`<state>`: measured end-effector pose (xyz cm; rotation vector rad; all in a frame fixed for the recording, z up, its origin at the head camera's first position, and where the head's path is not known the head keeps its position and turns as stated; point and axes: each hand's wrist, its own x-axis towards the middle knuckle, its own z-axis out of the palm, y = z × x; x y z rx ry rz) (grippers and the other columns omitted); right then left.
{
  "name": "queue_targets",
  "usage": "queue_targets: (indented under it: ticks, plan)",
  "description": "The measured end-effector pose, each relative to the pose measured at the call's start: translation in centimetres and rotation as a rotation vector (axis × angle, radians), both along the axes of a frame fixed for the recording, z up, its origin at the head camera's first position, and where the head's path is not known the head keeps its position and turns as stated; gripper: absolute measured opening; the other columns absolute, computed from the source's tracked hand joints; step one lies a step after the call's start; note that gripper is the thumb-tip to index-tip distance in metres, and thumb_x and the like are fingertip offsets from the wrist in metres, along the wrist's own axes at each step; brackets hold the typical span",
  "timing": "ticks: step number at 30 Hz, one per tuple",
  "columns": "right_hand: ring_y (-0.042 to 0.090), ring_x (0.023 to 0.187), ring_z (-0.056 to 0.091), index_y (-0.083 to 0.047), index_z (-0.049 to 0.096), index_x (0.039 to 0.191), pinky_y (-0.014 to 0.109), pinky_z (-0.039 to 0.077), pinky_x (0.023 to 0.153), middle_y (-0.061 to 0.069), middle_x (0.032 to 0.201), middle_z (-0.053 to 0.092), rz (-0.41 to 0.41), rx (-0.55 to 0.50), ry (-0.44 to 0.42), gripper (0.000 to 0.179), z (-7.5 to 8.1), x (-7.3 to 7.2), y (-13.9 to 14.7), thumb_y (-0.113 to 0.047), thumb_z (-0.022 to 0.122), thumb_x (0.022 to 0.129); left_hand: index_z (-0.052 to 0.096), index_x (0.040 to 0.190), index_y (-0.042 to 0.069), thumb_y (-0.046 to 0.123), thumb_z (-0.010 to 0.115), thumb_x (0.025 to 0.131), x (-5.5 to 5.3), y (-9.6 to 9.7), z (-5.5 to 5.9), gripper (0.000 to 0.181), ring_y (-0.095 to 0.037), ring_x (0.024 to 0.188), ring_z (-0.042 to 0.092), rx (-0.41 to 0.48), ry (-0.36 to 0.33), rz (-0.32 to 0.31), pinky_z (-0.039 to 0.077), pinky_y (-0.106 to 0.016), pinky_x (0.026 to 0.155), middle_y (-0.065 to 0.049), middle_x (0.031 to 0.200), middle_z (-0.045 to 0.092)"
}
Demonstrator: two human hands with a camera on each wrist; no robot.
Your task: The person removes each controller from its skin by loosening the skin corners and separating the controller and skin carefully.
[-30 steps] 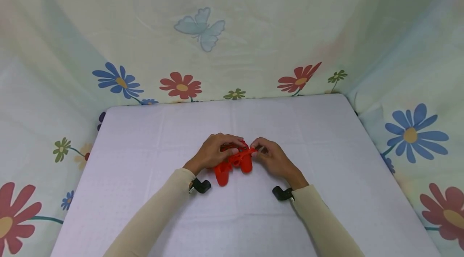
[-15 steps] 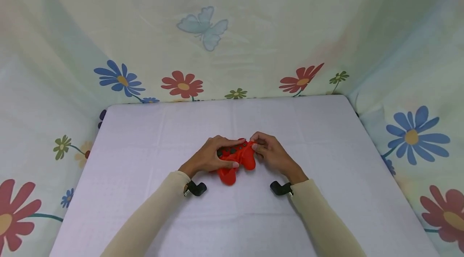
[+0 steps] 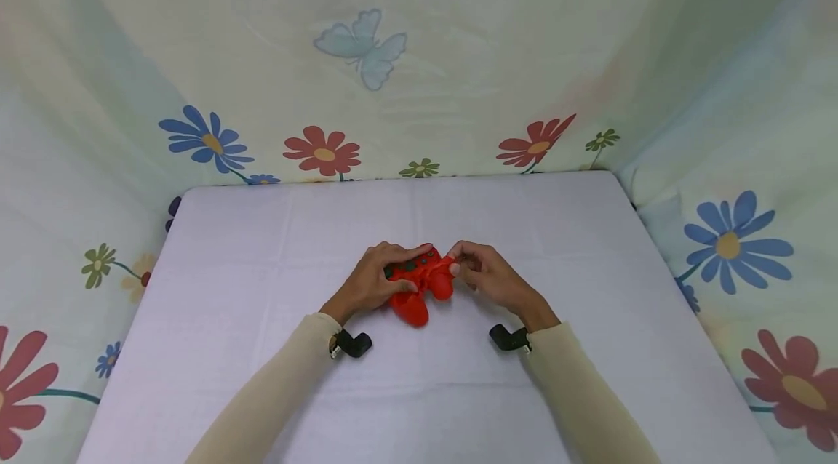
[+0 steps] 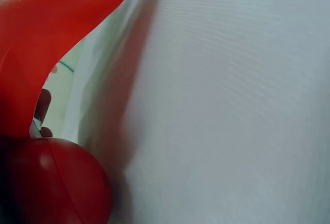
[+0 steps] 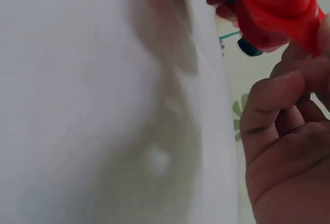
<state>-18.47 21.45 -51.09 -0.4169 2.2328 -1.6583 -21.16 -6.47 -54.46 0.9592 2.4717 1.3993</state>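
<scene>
A red game controller (image 3: 409, 271) with dark buttons is held just above the table's middle by my left hand (image 3: 370, 276), its thumb along the near side and its fingers over the far side. A soft red silicone cover (image 3: 440, 282) sits partly over the controller. In the right wrist view, the cover is stretched to a point where my right hand (image 3: 487, 275) pinches its edge between thumb and fingers. The left wrist view shows a loose flap of the cover (image 4: 56, 23) above a shiny, rounded controller grip (image 4: 62, 183) with a seam line.
A white cloth covers the table (image 3: 262, 246). A curtain (image 3: 458, 71) printed with flowers and a butterfly hangs behind it and along both sides. Each wrist wears a small black camera, one being the left camera (image 3: 353, 344).
Both hands keep their hold while the controller has turned, its buttons showing more now. The cover's pinched edge has been pulled about the right grip. The head view has shifted slightly.
</scene>
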Motion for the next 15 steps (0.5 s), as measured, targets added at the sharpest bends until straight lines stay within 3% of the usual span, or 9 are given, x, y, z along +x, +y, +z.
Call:
queue_targets:
  ticks: [4, 7, 12, 15]
  plan:
    - [0.019, 0.081, 0.055, -0.007, 0.069, 0.112, 0.025, 0.049, 0.071, 0.012, 0.095, 0.062, -0.006, 0.009, 0.086, 0.02, -0.5, 0.0, -0.2, -0.01, 0.079, 0.095, 0.058, 0.152, 0.038, 0.033, 0.087, 0.087, 0.0, -0.3, -0.1, 0.072, -0.016, 0.113, 0.058, 0.019, -0.015, 0.001, 0.045, -0.04, 0.099, 0.005, 0.13, 0.075]
    - [0.02, 0.079, 0.057, -0.007, 0.07, 0.109, 0.026, 0.051, 0.069, 0.009, 0.095, 0.065, -0.032, 0.0, 0.125, 0.013, -0.9, 0.0, -0.5, -0.007, 0.076, 0.097, 0.057, 0.153, 0.039, 0.035, 0.086, 0.087, 0.0, -0.3, -0.2, 0.072, -0.016, 0.116, 0.057, 0.017, -0.014, 0.001, 0.043, -0.041, 0.101, 0.004, 0.13, 0.075]
    - [0.02, 0.059, 0.049, -0.004, 0.065, 0.109, 0.027, 0.044, 0.052, 0.017, 0.085, 0.059, -0.063, -0.084, 0.093, 0.005, -1.1, 0.0, -1.1, -0.002, 0.062, 0.105, 0.056, 0.153, 0.039, 0.04, 0.083, 0.089, 0.1, -0.3, -0.3, 0.07, -0.017, 0.117, 0.056, 0.053, -0.045, 0.006, 0.046, -0.041, 0.101, 0.003, 0.129, 0.073]
    - [0.018, 0.05, 0.042, -0.001, 0.061, 0.109, 0.025, 0.037, 0.047, 0.029, 0.086, 0.055, -0.062, -0.149, 0.046, 0.003, -1.0, -0.1, -1.4, -0.001, 0.058, 0.106, 0.057, 0.153, 0.037, 0.051, 0.078, 0.087, 0.0, -0.4, -0.3, 0.071, -0.018, 0.116, 0.057, 0.077, -0.053, 0.002, 0.047, -0.04, 0.1, 0.003, 0.127, 0.074]
